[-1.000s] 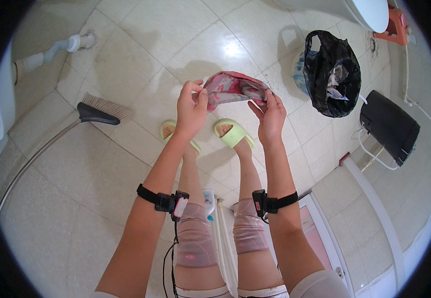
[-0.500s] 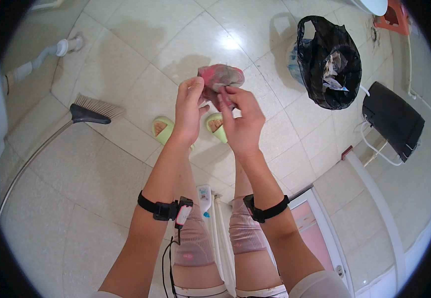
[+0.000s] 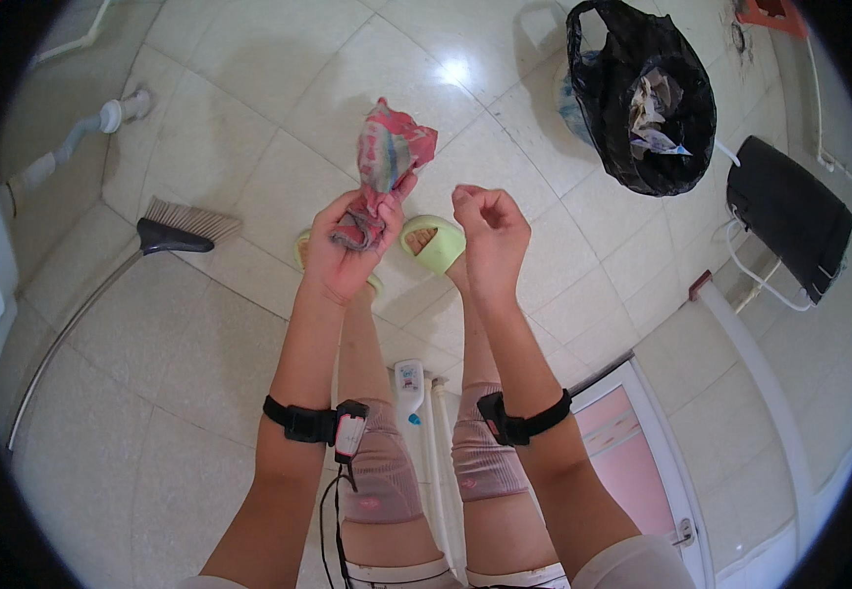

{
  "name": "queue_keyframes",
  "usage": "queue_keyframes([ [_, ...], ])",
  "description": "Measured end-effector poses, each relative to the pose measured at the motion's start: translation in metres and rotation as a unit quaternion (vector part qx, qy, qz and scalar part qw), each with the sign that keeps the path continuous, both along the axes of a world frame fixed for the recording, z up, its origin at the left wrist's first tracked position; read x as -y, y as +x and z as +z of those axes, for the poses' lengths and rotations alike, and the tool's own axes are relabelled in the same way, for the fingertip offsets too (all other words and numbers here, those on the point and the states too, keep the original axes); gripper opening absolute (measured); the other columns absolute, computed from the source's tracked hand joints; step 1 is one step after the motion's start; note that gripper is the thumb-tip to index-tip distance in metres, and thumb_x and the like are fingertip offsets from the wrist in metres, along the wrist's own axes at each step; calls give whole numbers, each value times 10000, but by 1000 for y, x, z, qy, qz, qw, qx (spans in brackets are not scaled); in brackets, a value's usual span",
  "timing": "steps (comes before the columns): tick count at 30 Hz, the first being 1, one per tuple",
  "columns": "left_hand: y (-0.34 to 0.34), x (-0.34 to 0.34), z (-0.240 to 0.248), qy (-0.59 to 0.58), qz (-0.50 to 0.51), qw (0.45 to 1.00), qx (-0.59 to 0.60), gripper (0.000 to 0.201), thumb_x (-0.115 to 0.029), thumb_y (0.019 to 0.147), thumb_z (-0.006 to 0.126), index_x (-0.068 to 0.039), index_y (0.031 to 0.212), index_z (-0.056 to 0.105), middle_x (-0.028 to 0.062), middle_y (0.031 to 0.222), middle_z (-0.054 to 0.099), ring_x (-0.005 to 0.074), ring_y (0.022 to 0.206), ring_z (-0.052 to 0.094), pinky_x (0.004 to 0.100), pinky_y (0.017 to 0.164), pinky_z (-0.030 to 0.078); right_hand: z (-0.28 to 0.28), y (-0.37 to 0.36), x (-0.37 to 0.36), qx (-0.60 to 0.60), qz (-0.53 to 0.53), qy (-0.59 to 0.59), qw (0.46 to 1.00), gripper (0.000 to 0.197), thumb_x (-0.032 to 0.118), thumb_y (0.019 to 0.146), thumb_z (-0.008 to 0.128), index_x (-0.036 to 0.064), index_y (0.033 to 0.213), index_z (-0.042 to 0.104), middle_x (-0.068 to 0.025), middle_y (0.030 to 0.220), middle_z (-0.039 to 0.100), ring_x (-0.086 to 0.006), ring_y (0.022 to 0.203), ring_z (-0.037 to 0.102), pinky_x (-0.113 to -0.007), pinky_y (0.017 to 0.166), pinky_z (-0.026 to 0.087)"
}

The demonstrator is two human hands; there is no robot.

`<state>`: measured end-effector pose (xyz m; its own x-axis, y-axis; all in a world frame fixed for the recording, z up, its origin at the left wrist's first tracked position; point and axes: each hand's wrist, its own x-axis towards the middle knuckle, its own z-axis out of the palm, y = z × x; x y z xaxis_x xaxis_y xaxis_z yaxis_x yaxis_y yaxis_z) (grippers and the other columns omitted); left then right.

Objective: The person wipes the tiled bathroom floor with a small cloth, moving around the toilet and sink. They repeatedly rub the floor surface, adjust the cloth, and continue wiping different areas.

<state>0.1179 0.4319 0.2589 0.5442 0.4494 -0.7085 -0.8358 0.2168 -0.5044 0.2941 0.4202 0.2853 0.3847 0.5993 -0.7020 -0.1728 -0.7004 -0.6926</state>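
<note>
A crumpled red and grey cloth [image 3: 387,147] is bunched in my left hand [image 3: 343,255]. Its lower part lies in the palm under my curled fingers, and its upper end sticks out beyond them. My right hand [image 3: 493,240] is apart from the cloth, to its right, with the fingers curled and pinched together. Whatever may be between those fingertips is too small or hidden to tell. Below the hands, my feet stand on the tiles in light green slippers [image 3: 436,245].
A black bag-lined bin [image 3: 603,108] with crumpled waste stands at the far right. Beside it is a black seat or case with white tubing [image 3: 784,221]. A broom [image 3: 176,234] leans at the left, near a wall pipe [image 3: 107,118]. A white bottle [image 3: 408,388] stands between my legs.
My hands have moved apart. The cloth, earlier handled by both, is now in the left hand alone, further left and turned upright. The right hand has let go of it.
</note>
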Motion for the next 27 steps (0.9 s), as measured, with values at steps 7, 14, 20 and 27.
queue_keyframes([
  [7, 5, 21, -9, 100, -70, 988, 90, 502, -161, 990, 539, 117, 1392, 426, 244, 1339, 523, 198, 909, 543, 306, 722, 507, -32, 22, -25, -449, -67, -121, 883, 684, 587, 979, 565, 10, 1344, 570, -120, 1161, 681, -213, 981, 647, -360, 812, 530],
  [14, 1, 31, -26, 232, -434, 838, -235, 431, -301, 995, 552, -4, 1303, 595, 108, 1150, 677, 199, 1030, 649, 325, 839, 534, -36, 26, -23, -436, -141, -39, 888, 288, 193, 959, 688, 46, 1198, 625, -79, 1134, 706, -204, 986, 680, -374, 835, 545],
  [20, 15, 6, -21, 354, -404, 605, -587, 314, -228, 997, 589, -16, 1219, 655, 31, 1168, 682, 161, 1089, 636, 287, 972, 470, -35, 35, -19, -366, -94, 7, 926, 272, 109, 935, 711, 38, 1187, 638, -71, 1123, 710, -189, 1002, 683, -350, 871, 546],
  [27, 31, -31, -25, 426, -417, 550, -585, 83, -76, 963, 694, -15, 968, 636, -11, 912, 668, 58, 887, 571, 231, 841, 465, -30, 52, -41, -176, 18, -17, 984, 424, 174, 901, 792, -20, 1232, 612, -116, 1058, 736, -157, 913, 695, -304, 824, 542],
])
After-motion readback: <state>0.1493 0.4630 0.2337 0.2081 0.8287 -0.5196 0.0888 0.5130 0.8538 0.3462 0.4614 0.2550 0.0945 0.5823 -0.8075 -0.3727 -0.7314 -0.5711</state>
